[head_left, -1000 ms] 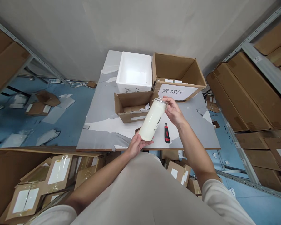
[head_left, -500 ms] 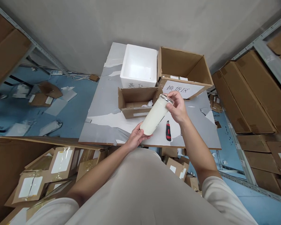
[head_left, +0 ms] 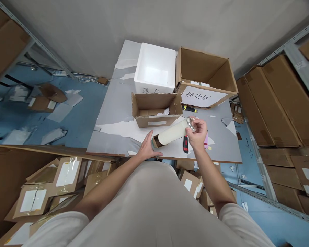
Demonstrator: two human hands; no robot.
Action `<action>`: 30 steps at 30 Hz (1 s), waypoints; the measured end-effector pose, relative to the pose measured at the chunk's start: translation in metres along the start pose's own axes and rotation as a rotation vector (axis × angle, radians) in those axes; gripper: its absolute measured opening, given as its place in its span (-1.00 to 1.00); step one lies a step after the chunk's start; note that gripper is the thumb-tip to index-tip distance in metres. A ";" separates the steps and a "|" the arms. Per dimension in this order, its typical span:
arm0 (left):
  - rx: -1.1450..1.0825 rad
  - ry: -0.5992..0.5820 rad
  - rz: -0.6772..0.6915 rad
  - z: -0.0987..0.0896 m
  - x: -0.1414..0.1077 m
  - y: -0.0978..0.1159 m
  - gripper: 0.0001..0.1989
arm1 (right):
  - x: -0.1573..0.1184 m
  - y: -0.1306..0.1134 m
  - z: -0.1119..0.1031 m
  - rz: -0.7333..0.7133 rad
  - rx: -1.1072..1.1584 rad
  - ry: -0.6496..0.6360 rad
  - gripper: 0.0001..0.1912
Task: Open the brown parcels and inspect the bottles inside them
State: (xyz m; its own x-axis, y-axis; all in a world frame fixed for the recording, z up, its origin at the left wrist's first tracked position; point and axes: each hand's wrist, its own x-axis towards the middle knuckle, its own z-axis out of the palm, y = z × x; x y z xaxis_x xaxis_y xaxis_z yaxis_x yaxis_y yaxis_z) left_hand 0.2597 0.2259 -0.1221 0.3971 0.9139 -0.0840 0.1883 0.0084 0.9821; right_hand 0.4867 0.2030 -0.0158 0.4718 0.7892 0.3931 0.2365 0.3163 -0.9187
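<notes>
My right hand [head_left: 197, 133] grips a cream-coloured thermos flask [head_left: 172, 132] by its silver-rimmed end. The flask is tilted, its other end at the open mouth of a narrow cardboard box [head_left: 155, 142]. Around this box my left hand [head_left: 146, 147] is wrapped, fingers on the far side and thumb toward me; most of the box is hidden by the hand. Just below the flask, a red and black utility knife [head_left: 185, 145] lies on the table. A pink-screened phone [head_left: 206, 140] is partly covered by my right hand.
Behind my hands stand an open small carton [head_left: 154, 121] with crumpled white paper, a white foam box [head_left: 154, 84] and a large labelled carton [head_left: 204, 97]. A yellow and black knife [head_left: 190, 109] lies before the large carton. Stacked cartons [head_left: 273, 99] are at right, a bin of parcels [head_left: 51, 185] at lower left.
My left hand has left the flask's base and now holds the narrow box. My right hand has moved slightly right and down, tilting the flask flatter with its end at the box's mouth.
</notes>
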 end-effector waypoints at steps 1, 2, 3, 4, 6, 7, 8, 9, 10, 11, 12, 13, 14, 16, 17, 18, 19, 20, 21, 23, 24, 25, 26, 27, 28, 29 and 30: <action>-0.008 0.004 0.006 0.005 0.001 -0.002 0.19 | -0.008 0.005 0.003 0.013 0.004 0.005 -0.59; -0.012 0.009 0.013 0.009 0.003 -0.004 0.15 | -0.015 0.009 0.006 0.027 -0.001 0.013 -0.60; -0.011 0.015 0.021 0.012 0.005 -0.006 0.10 | -0.022 0.014 0.009 0.040 -0.012 0.020 -0.59; -0.002 0.018 0.029 0.014 0.007 -0.008 0.03 | -0.027 0.018 0.011 0.053 -0.027 0.018 -0.59; 0.046 0.008 0.056 0.016 0.010 -0.012 -0.09 | -0.036 0.025 0.012 0.069 -0.067 -0.015 -0.59; 0.088 -0.004 0.072 0.016 0.011 -0.014 -0.12 | -0.040 0.027 0.012 0.063 -0.095 -0.058 -0.58; 0.140 -0.019 0.089 0.016 0.012 -0.016 -0.14 | -0.043 0.030 0.012 0.045 -0.129 -0.120 -0.58; 0.197 -0.036 0.106 0.015 0.013 -0.017 -0.15 | -0.046 0.031 0.012 0.017 -0.168 -0.197 -0.56; 0.251 -0.050 0.120 0.015 0.014 -0.019 -0.16 | -0.049 0.033 0.013 -0.019 -0.207 -0.283 -0.55; 0.299 -0.057 0.131 0.014 0.014 -0.020 -0.16 | -0.053 0.034 0.015 -0.054 -0.241 -0.368 -0.52; 0.337 -0.062 0.141 0.014 0.014 -0.021 -0.17 | -0.057 0.035 0.018 -0.080 -0.274 -0.444 -0.49; 0.363 -0.065 0.150 0.014 0.015 -0.022 -0.18 | -0.061 0.036 0.022 -0.092 -0.309 -0.501 -0.47; 0.381 -0.068 0.160 0.013 0.015 -0.023 -0.19 | -0.065 0.038 0.026 -0.084 -0.349 -0.537 -0.44; 0.400 -0.076 0.179 0.013 0.014 -0.025 -0.19 | -0.073 0.042 0.035 -0.018 -0.448 -0.566 -0.39; 0.403 -0.081 0.186 0.013 0.014 -0.025 -0.18 | -0.076 0.045 0.039 0.027 -0.500 -0.571 -0.38; 0.402 -0.082 0.190 0.013 0.014 -0.026 -0.18 | -0.079 0.048 0.042 0.070 -0.547 -0.576 -0.38; 0.398 -0.080 0.192 0.014 0.013 -0.026 -0.18 | -0.082 0.050 0.045 0.105 -0.587 -0.581 -0.38; 0.393 -0.078 0.192 0.014 0.013 -0.026 -0.19 | -0.083 0.052 0.047 0.124 -0.625 -0.591 -0.39; 0.387 -0.077 0.192 0.014 0.013 -0.026 -0.19 | -0.084 0.054 0.048 0.124 -0.663 -0.605 -0.40; 0.377 -0.083 0.194 0.013 0.012 -0.026 -0.19 | -0.084 0.055 0.050 0.085 -0.752 -0.632 -0.44; 0.370 -0.095 0.197 0.012 0.013 -0.027 -0.19 | -0.084 0.055 0.050 0.061 -0.801 -0.642 -0.45; 0.364 -0.110 0.200 0.011 0.013 -0.027 -0.19 | -0.083 0.055 0.050 0.043 -0.848 -0.651 -0.46; 0.356 -0.125 0.203 0.010 0.014 -0.028 -0.18 | -0.083 0.054 0.051 0.035 -0.890 -0.659 -0.47; 0.349 -0.145 0.205 0.008 0.015 -0.029 -0.16 | -0.082 0.054 0.051 0.039 -0.923 -0.662 -0.47; 0.341 -0.165 0.208 0.007 0.016 -0.031 -0.14 | -0.082 0.054 0.051 0.047 -0.947 -0.666 -0.47; 0.331 -0.186 0.213 0.005 0.018 -0.033 -0.12 | -0.082 0.054 0.051 0.055 -0.961 -0.673 -0.48; 0.320 -0.208 0.219 0.004 0.019 -0.034 -0.10 | -0.082 0.055 0.051 0.058 -0.968 -0.683 -0.49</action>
State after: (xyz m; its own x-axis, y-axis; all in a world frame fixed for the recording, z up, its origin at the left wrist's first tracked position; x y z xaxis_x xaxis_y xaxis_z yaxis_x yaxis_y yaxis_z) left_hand 0.2641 0.2419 -0.1582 0.6246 0.7789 0.0566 0.3351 -0.3327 0.8815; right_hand 0.4178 0.1826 -0.1002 0.0213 0.9996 -0.0187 0.9122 -0.0271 -0.4089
